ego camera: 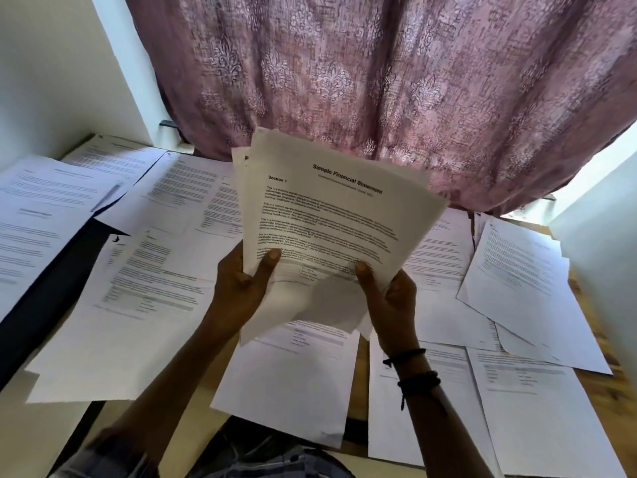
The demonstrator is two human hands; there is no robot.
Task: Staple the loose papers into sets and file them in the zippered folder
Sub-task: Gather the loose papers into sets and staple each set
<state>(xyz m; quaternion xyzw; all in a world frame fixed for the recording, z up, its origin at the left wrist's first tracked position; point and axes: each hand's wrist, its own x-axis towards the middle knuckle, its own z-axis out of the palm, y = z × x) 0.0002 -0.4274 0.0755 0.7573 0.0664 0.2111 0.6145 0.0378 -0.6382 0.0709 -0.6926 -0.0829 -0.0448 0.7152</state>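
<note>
I hold a set of printed papers (327,215) upright above the table; its top sheet is headed "Sample Financial Statement". My left hand (241,288) grips the set's lower left edge with the thumb on the front. My right hand (389,298) grips the lower right edge, thumb on the page as well. Loose printed sheets (144,298) cover the table all around. A dark flat thing (51,291), perhaps the folder, lies under the sheets at the left. No stapler is in view.
A pink patterned curtain (379,81) hangs right behind the table. White walls stand at the left and at the right (593,243). The wooden table (599,339) shows bare at its right edge. More sheets (537,401) overlap at the front right.
</note>
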